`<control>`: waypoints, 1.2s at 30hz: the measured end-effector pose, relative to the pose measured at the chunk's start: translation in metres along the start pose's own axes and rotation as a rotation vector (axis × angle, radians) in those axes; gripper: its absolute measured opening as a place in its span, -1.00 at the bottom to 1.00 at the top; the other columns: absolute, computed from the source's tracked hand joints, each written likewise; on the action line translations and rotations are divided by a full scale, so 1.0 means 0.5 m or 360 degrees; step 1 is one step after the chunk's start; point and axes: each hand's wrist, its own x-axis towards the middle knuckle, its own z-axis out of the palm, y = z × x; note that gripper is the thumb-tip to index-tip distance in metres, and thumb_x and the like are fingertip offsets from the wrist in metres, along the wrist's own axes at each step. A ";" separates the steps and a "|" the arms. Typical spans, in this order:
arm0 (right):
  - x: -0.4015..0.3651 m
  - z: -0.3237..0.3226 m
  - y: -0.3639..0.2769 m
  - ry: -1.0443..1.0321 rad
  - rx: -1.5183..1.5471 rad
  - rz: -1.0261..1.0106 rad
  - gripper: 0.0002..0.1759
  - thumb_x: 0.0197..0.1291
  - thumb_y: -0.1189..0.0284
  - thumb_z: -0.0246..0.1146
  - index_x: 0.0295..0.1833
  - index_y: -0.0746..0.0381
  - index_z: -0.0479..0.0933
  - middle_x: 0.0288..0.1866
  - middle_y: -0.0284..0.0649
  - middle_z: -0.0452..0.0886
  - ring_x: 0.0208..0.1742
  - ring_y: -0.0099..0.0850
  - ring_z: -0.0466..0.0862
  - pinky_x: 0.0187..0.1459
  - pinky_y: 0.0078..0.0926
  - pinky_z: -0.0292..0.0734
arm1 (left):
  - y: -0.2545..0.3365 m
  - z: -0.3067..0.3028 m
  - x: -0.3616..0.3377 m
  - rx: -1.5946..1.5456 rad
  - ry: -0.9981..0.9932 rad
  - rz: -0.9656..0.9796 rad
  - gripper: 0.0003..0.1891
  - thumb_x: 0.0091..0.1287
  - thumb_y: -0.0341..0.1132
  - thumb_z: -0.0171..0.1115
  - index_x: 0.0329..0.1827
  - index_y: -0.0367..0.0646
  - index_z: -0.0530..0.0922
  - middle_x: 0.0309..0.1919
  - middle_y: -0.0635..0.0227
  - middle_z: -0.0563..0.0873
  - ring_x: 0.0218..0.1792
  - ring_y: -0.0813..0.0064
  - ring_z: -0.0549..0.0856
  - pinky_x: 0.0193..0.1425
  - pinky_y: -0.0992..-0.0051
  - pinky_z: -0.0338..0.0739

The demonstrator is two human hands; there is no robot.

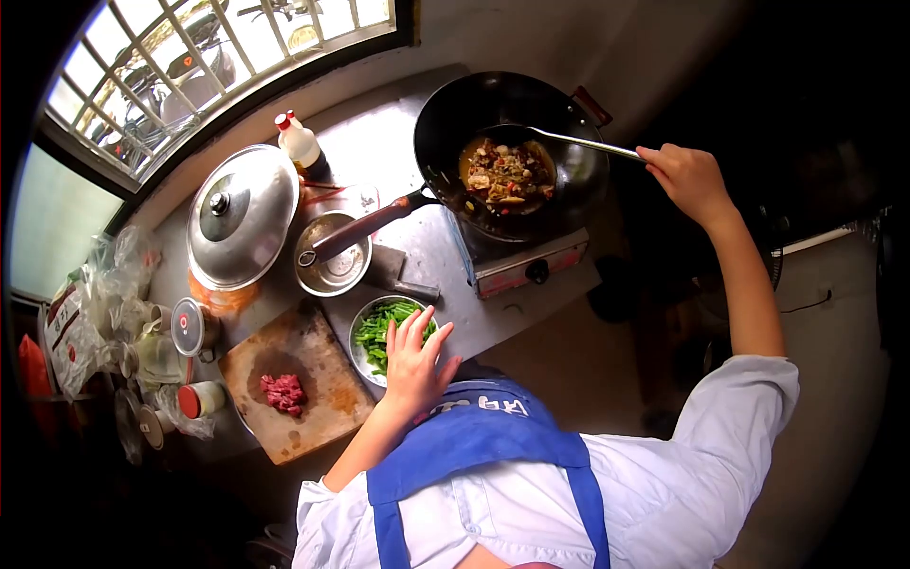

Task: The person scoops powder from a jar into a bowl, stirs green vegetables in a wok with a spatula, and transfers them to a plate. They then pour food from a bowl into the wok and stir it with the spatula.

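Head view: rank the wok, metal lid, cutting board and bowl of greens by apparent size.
1. wok, the right hand's ladle in it
2-3. cutting board and metal lid, about alike; too close to rank
4. bowl of greens, under the left hand

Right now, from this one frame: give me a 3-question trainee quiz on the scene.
1. True or false: the right hand grips the ladle, and the ladle's scoop sits inside the wok.
2. What is the left hand touching? A) a pot lid B) the bowl of greens C) a bottle
3. Fill in: the raw meat lies on the ____.

Key: 1 true. 2 B, with the fingers spread open over the bowl's near edge. 3 cutting board.
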 end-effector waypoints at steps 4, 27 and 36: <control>-0.012 -0.009 0.010 0.0012 0.0134 0.0178 -0.78 0.29 0.37 0.28 0.01 0.10 0.70 -0.41 -0.35 0.66 -0.43 -0.36 0.66 -0.35 -0.42 0.57 | 0.001 0.003 0.012 -0.0010 0.0026 0.0022 -0.41 0.06 -0.22 0.50 0.22 -0.01 0.56 0.36 0.10 0.43 0.37 0.02 0.40 0.46 -0.17 0.15; -0.096 0.006 -0.045 0.0249 0.0009 0.0099 -0.74 0.27 0.40 0.32 0.08 0.08 0.68 -0.50 -0.38 0.57 -0.57 -0.46 0.56 -0.51 -0.52 0.49 | -0.002 0.010 -0.010 -0.0035 0.0015 0.0063 -0.40 0.07 -0.21 0.50 0.24 0.00 0.56 0.36 0.08 0.43 0.39 0.01 0.39 0.49 -0.16 0.12; -0.105 -0.032 -0.087 0.0197 0.0169 0.0363 -0.74 0.37 0.33 0.24 0.09 0.12 0.68 -0.49 -0.36 0.60 -0.55 -0.47 0.57 -0.46 -0.49 0.49 | -0.005 -0.002 -0.038 -0.0026 0.0064 0.0021 -0.42 0.08 -0.21 0.49 0.22 -0.02 0.56 0.36 0.08 0.44 0.38 0.01 0.39 0.49 -0.17 0.12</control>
